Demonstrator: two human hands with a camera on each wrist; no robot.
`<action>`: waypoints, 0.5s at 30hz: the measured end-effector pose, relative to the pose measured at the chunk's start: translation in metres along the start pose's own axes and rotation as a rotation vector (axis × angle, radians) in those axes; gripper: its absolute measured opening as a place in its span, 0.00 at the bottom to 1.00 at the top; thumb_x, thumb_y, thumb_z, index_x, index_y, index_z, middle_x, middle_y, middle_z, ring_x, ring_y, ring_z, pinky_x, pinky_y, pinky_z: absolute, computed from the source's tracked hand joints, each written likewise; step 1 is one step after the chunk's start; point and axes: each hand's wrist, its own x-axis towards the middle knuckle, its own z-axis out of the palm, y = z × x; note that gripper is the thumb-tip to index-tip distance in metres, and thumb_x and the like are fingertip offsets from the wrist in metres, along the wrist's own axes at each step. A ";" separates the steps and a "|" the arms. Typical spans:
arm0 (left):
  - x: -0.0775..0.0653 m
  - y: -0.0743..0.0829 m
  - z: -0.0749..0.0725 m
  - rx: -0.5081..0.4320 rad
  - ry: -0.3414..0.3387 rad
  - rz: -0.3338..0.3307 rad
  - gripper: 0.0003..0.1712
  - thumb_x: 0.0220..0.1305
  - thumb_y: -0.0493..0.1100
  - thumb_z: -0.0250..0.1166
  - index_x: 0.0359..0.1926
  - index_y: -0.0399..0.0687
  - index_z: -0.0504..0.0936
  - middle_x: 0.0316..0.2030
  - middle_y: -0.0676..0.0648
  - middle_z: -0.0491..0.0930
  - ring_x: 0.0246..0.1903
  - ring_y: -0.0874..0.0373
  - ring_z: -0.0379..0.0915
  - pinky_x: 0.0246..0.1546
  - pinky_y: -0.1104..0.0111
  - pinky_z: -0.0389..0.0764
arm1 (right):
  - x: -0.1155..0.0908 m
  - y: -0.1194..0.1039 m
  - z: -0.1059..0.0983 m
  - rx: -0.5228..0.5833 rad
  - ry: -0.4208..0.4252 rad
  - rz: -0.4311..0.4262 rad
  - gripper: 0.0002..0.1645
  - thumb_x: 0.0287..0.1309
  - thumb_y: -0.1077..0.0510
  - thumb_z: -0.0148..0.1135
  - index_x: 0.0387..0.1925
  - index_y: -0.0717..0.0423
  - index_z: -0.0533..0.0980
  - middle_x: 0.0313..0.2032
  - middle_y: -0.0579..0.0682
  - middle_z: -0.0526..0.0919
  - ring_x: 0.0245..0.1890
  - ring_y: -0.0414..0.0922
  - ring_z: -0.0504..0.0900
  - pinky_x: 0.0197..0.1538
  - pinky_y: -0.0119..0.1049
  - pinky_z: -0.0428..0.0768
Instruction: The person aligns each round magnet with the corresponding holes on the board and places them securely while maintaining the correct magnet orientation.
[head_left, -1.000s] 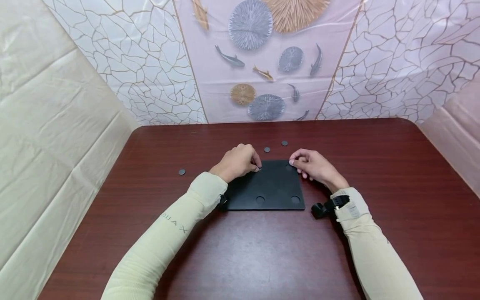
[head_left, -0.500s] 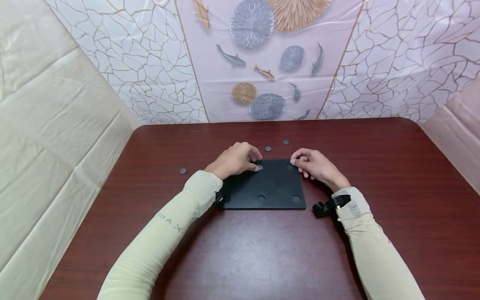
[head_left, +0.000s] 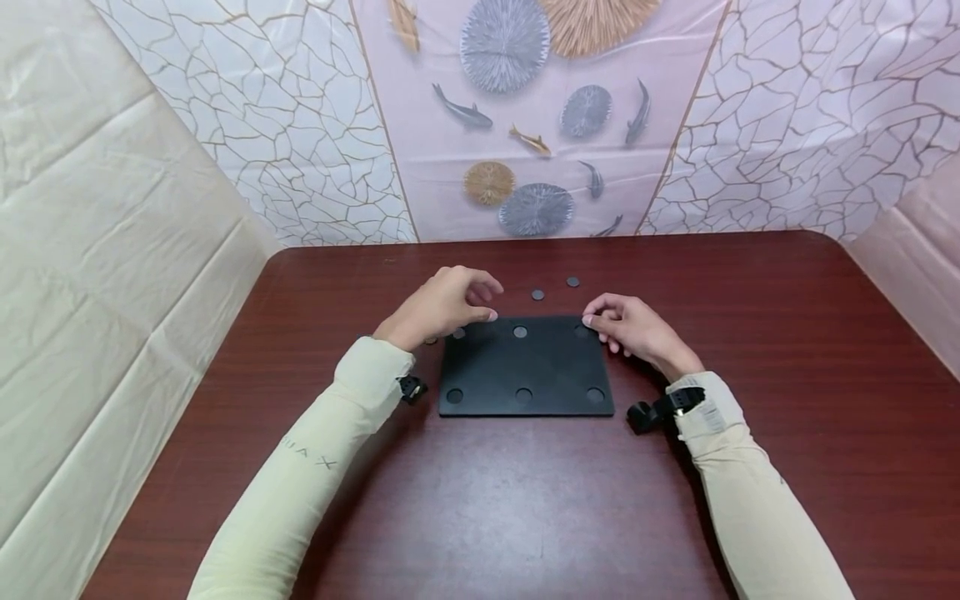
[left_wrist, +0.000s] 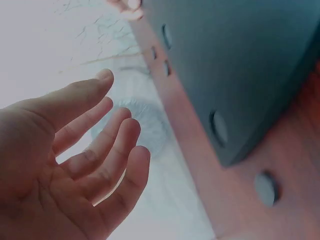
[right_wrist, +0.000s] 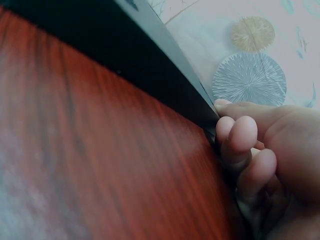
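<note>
A black board [head_left: 532,367] with round recesses lies on the table. Small grey discs sit in its back-left recess [head_left: 459,332] and back-middle recess [head_left: 520,332]. My left hand [head_left: 442,307] hovers over the board's back-left area, fingers loosely bent and apart; the left wrist view shows nothing in the hand [left_wrist: 85,150]. One loose disc [left_wrist: 266,188] lies just off the board's corner, below that hand. At the back-right corner, my right hand [head_left: 633,332] pinches the board's edge, thumb on top and fingers at the side; its curled fingers [right_wrist: 244,135] show in the right wrist view.
Two more loose discs, one [head_left: 537,295] nearer and one [head_left: 573,282] farther, lie behind the board on the brown table [head_left: 487,500]. A patterned cloth backdrop [head_left: 300,125] rises at the table's back edge.
My left hand has let go of the disc at the back-middle recess and moved left and up, uncovering the board's left side. The right hand stays at the corner.
</note>
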 end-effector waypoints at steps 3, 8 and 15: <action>-0.008 -0.005 -0.008 0.008 0.019 0.014 0.20 0.70 0.43 0.73 0.60 0.45 0.85 0.49 0.45 0.87 0.50 0.55 0.82 0.53 0.61 0.82 | 0.000 0.001 0.000 -0.001 0.005 0.013 0.13 0.79 0.54 0.59 0.54 0.60 0.76 0.25 0.48 0.75 0.18 0.39 0.73 0.19 0.33 0.71; -0.022 -0.018 -0.016 0.019 0.018 0.048 0.20 0.72 0.46 0.71 0.60 0.43 0.85 0.48 0.48 0.88 0.50 0.55 0.83 0.54 0.60 0.82 | 0.001 0.001 0.002 0.003 0.006 0.015 0.13 0.79 0.54 0.59 0.54 0.59 0.76 0.24 0.47 0.75 0.18 0.39 0.73 0.19 0.32 0.71; -0.039 -0.034 -0.028 0.022 0.052 0.048 0.18 0.74 0.45 0.69 0.60 0.45 0.85 0.46 0.50 0.87 0.47 0.57 0.83 0.51 0.60 0.83 | 0.001 -0.001 0.000 -0.005 0.005 0.009 0.14 0.79 0.54 0.60 0.54 0.60 0.76 0.25 0.47 0.76 0.18 0.39 0.74 0.19 0.33 0.71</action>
